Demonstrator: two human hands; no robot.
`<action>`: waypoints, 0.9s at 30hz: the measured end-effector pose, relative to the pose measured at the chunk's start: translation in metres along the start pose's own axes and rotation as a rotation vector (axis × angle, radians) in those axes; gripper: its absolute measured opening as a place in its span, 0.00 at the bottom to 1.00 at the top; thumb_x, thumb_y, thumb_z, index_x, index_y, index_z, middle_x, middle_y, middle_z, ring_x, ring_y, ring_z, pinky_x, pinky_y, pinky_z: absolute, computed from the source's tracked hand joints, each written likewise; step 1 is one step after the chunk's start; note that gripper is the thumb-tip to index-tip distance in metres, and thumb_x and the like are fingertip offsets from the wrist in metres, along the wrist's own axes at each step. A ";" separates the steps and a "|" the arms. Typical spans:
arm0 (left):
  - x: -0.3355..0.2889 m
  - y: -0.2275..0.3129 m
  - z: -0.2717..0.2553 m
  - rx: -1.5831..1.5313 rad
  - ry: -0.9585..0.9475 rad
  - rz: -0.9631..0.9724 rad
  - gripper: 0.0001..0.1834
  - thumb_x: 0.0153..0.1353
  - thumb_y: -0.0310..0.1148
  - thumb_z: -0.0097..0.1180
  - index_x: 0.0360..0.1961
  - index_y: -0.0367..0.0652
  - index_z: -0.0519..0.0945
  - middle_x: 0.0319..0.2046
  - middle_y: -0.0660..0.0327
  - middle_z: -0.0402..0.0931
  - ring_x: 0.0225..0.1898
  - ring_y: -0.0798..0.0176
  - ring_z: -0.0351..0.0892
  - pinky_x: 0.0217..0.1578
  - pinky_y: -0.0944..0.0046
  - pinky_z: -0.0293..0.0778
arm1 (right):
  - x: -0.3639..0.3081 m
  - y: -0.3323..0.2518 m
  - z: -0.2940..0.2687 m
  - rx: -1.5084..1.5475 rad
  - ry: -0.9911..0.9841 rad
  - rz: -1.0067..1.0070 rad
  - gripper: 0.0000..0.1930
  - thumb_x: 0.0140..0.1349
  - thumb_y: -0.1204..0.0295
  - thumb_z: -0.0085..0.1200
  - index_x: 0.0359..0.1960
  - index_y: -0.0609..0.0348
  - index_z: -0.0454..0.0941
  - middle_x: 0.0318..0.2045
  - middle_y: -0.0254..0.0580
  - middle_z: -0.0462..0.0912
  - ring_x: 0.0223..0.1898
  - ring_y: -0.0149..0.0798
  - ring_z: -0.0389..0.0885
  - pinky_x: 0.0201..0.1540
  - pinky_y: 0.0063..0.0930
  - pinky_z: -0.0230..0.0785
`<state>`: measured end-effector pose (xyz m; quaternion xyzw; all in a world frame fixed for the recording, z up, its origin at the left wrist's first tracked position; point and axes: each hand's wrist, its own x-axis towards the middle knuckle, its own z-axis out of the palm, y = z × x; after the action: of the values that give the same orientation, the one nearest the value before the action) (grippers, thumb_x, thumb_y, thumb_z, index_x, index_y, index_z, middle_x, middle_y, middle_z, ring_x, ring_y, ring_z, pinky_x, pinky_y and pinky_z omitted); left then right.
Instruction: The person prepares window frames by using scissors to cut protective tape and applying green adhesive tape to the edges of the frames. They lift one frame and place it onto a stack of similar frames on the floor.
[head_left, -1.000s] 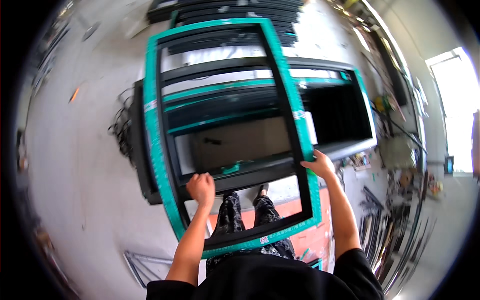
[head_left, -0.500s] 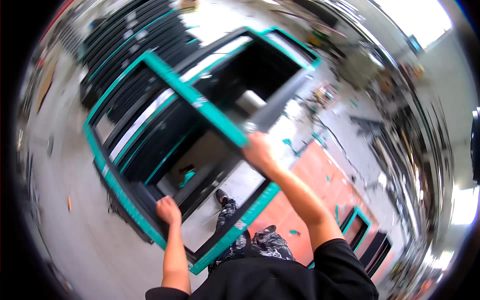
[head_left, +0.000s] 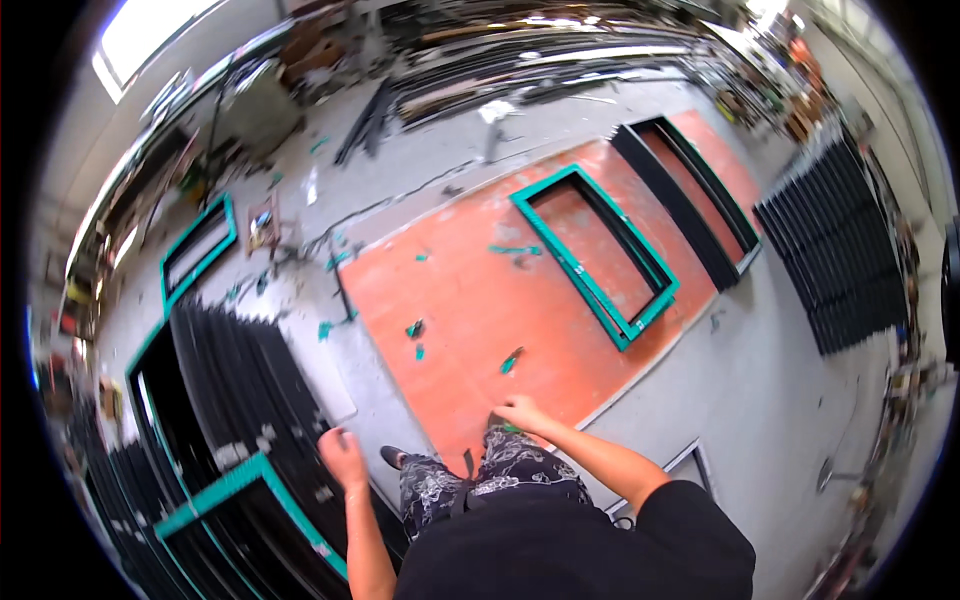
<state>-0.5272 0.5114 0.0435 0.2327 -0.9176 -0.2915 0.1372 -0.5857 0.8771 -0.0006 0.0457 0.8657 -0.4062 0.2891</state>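
Observation:
My left hand [head_left: 343,457] hangs beside the stack of black frames [head_left: 240,375], its fingers loosely apart with nothing seen in them. Below and left of that hand, a frame edged in teal [head_left: 215,494] leans against the stack; its lower part runs out of view. My right hand [head_left: 518,411] is in front of my body, over the near edge of the orange-red board [head_left: 450,310]. Its fingers are curled in, and no object shows in them. On the board lies a rectangular teal-edged frame [head_left: 572,268], apart from both hands.
A black frame [head_left: 680,205] lies across the board's far right part. Farther right stands another black frame stack [head_left: 840,240]. Long profiles [head_left: 530,75] are piled at the back. A small teal frame [head_left: 200,250] is at left. Green scraps [head_left: 512,360] litter the board.
Both hands have let go of the large teal-edged frame, which now leans at the stack on the left. My view has turned right, toward the orange-red board.

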 end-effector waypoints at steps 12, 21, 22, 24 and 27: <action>0.027 0.182 0.182 0.013 -0.979 0.477 0.12 0.53 0.38 0.57 0.32 0.39 0.80 0.34 0.46 0.77 0.41 0.44 0.75 0.43 0.51 0.71 | 0.031 0.114 -0.055 0.460 0.120 0.296 0.19 0.50 0.55 0.59 0.32 0.61 0.82 0.27 0.45 0.83 0.31 0.40 0.82 0.37 0.33 0.73; 0.134 0.200 0.287 0.274 -1.007 0.446 0.14 0.52 0.39 0.56 0.33 0.38 0.79 0.33 0.47 0.76 0.39 0.43 0.76 0.40 0.47 0.71 | 0.175 0.118 -0.115 0.283 0.145 0.492 0.15 0.49 0.59 0.61 0.31 0.59 0.82 0.31 0.47 0.84 0.35 0.40 0.82 0.40 0.33 0.73; 0.148 0.217 0.289 0.310 -1.054 0.443 0.14 0.52 0.39 0.56 0.33 0.38 0.79 0.33 0.47 0.76 0.38 0.43 0.76 0.40 0.46 0.72 | 0.188 0.120 -0.123 0.300 0.139 0.507 0.15 0.49 0.59 0.61 0.31 0.59 0.82 0.31 0.47 0.84 0.35 0.40 0.82 0.40 0.33 0.73; 0.162 0.220 0.304 0.381 -1.111 0.462 0.14 0.52 0.38 0.56 0.34 0.38 0.78 0.34 0.46 0.76 0.39 0.43 0.76 0.40 0.47 0.72 | 0.214 0.129 -0.144 0.419 0.196 0.521 0.16 0.49 0.58 0.61 0.32 0.59 0.82 0.32 0.46 0.84 0.36 0.41 0.82 0.41 0.34 0.73; 0.173 0.230 0.326 0.537 -1.215 0.467 0.14 0.52 0.36 0.55 0.38 0.39 0.77 0.36 0.46 0.75 0.40 0.42 0.76 0.41 0.47 0.73 | 0.248 0.131 -0.191 0.221 0.132 0.577 0.13 0.48 0.60 0.57 0.33 0.51 0.82 0.34 0.43 0.84 0.38 0.45 0.82 0.42 0.38 0.73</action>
<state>-0.8806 0.7432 -0.0569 -0.1486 -0.8980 -0.0960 -0.4028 -0.8390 1.0648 -0.1267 0.3470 0.7844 -0.3952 0.3288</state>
